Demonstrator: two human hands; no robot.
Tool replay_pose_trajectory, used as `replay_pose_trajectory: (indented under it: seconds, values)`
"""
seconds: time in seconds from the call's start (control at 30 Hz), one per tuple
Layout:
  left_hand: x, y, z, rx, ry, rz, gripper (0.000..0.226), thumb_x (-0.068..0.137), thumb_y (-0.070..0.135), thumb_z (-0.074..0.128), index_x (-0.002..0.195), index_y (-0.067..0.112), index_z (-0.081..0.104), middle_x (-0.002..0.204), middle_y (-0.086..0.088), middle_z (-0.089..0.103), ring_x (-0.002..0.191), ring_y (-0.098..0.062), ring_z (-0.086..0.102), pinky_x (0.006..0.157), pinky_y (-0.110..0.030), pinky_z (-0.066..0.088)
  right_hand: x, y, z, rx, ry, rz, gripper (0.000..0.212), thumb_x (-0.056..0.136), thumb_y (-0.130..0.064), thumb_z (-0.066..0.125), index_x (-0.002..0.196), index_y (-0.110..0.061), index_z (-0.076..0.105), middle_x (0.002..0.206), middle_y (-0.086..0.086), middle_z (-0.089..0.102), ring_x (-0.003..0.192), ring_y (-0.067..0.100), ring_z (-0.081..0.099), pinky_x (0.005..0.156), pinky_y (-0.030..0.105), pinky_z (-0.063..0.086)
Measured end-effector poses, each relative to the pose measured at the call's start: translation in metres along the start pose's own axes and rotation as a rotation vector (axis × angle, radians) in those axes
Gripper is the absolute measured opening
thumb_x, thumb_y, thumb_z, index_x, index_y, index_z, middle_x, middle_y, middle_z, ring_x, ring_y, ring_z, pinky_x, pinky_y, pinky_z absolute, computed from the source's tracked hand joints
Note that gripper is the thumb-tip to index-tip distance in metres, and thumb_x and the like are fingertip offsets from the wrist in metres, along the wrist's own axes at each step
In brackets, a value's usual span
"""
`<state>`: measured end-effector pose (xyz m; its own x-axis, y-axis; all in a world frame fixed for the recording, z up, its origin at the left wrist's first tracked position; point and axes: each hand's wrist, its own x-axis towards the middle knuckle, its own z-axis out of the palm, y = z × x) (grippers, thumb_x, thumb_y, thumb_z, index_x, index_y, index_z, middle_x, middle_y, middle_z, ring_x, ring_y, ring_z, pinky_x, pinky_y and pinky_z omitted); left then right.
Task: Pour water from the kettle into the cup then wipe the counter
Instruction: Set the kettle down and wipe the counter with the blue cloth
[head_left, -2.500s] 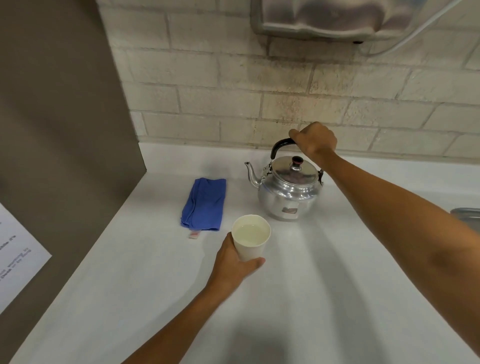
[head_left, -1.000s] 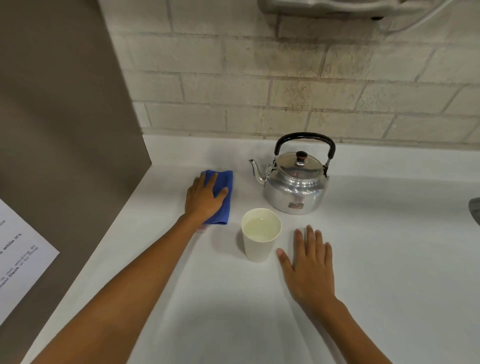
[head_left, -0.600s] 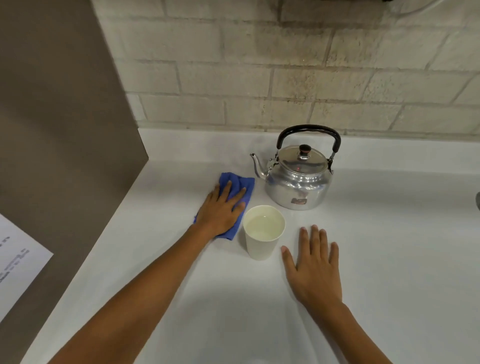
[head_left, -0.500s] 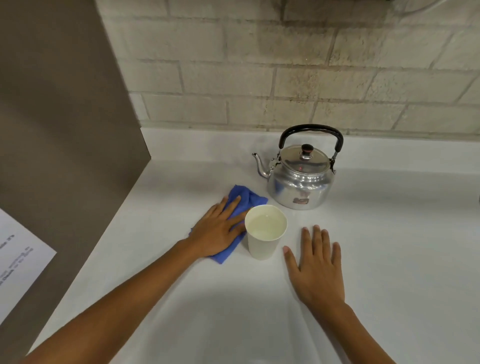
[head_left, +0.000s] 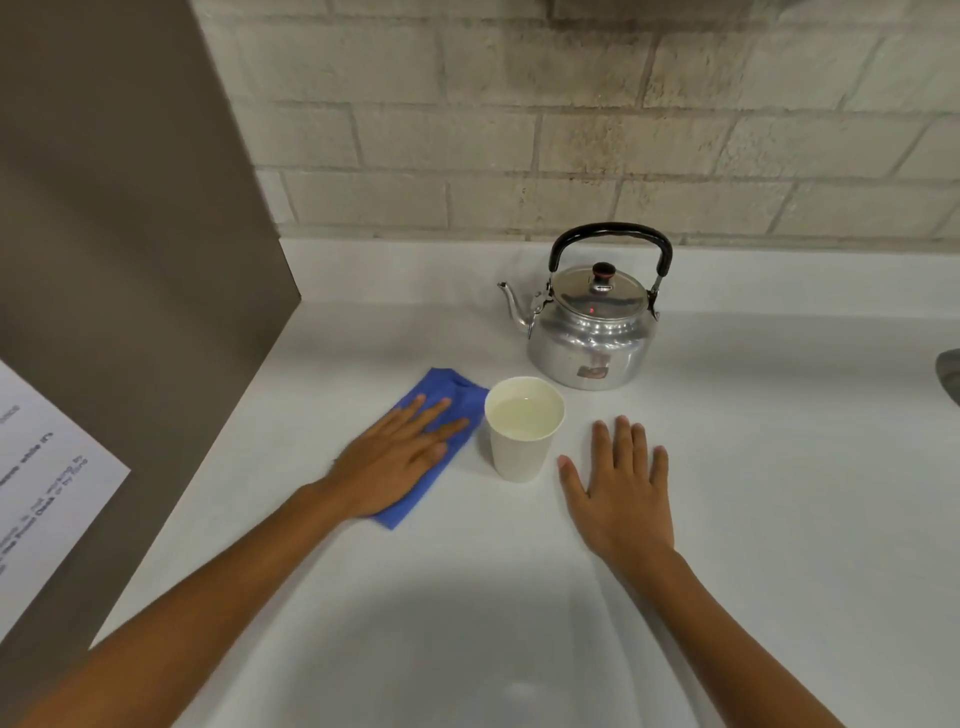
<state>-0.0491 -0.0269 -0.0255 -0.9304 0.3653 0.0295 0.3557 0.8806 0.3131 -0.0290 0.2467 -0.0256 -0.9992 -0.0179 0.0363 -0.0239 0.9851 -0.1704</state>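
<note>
Kettle (head_left: 589, 332): polished metal, glossy, black plastic-looking handle. Cup (head_left: 522, 428) in front of it: matt white paper. Cloth (head_left: 457, 395) beside cup: soft blue fabric; counter (head_left: 727, 467) smooth, matt white.

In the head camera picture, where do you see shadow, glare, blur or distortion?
Head view: a soft wide shadow lies on the near counter; bright highlights sit on the kettle; the left hand is slightly blurred at its edges; the right hand is sharp; wide-angle bending tilts the brick wall lines.

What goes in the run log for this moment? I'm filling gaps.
stage: wiping | left hand: flat on blue cloth | right hand: flat on counter | paper cup: filled, upright | kettle: set down
</note>
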Motion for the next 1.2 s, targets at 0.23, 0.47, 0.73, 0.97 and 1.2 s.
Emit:
replay_pose_trajectory:
  seconds: [0.23,0.47,0.73,0.97,1.2]
  values:
    - [-0.008,0.044,0.006,0.038,0.108,-0.397,0.048,0.097,0.039,0.022,0.143,0.036,0.007,0.158,0.000,0.003,0.145,-0.024,-0.004,0.117,-0.038,0.001,-0.001,-0.001,-0.001,-0.012,0.015,-0.013,0.069,0.092,-0.054,0.016,0.145,-0.010,0.010,0.156,0.017,0.011,0.144,0.032,0.006,0.117,0.052,0.008]
    - [-0.098,0.053,0.014,0.045,0.171,-0.374,0.052,0.091,0.051,0.019,0.140,0.042,0.005,0.155,0.011,0.003,0.142,-0.011,-0.004,0.116,-0.028,0.004,-0.002,0.002,0.000,-0.006,0.006,-0.030,0.069,0.093,-0.054,0.016,0.145,-0.010,0.008,0.157,0.018,0.009,0.144,0.032,0.004,0.118,0.051,0.005]
    - [-0.101,0.131,0.043,0.025,0.197,-0.361,0.051,0.094,0.051,0.020,0.141,0.041,0.002,0.156,0.008,0.002,0.142,-0.017,-0.012,0.116,-0.029,-0.003,0.000,0.003,0.004,-0.040,0.004,-0.041,0.068,0.093,-0.052,0.016,0.145,-0.009,0.008,0.156,0.019,0.009,0.144,0.034,0.005,0.117,0.053,0.006]
    - [-0.123,0.094,0.019,-0.011,0.204,-0.515,0.055,0.095,0.045,0.028,0.140,0.037,-0.001,0.157,0.006,0.001,0.144,-0.016,-0.007,0.116,-0.029,0.001,-0.001,0.003,0.002,-0.028,0.011,-0.051,0.068,0.093,-0.052,0.017,0.145,-0.008,0.010,0.156,0.020,0.010,0.144,0.034,0.005,0.117,0.053,0.006]
    - [-0.105,0.173,0.056,0.050,0.187,-0.391,0.054,0.094,0.049,0.019,0.138,0.039,-0.012,0.156,0.003,-0.010,0.134,-0.019,-0.029,0.112,-0.029,-0.016,0.002,0.003,0.004,-0.041,-0.028,-0.052,0.068,0.094,-0.052,0.014,0.146,-0.009,0.005,0.157,0.019,0.005,0.144,0.034,0.002,0.117,0.053,0.002]
